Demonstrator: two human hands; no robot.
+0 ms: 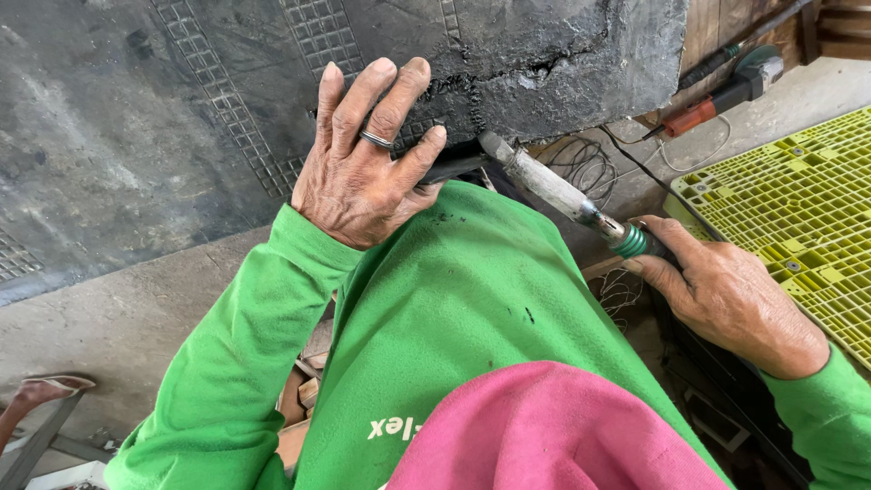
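Observation:
My left hand, with a ring on one finger, lies flat with spread fingers on the lower edge of a large black rubber sheet with gridded patches. A dark flat strip pokes out under its thumb. My right hand grips the dark handle of a long tool with a pale, worn shaft and a green collar. The tool's tip meets the torn, rough edge of the rubber just right of my left thumb. Both sleeves are green, and pink cloth covers my lap.
A yellow plastic pallet lies to the right. An orange and black power tool with its cord rests on the concrete at upper right. Thin wire loops sit under the rubber's edge. Someone's foot shows at lower left.

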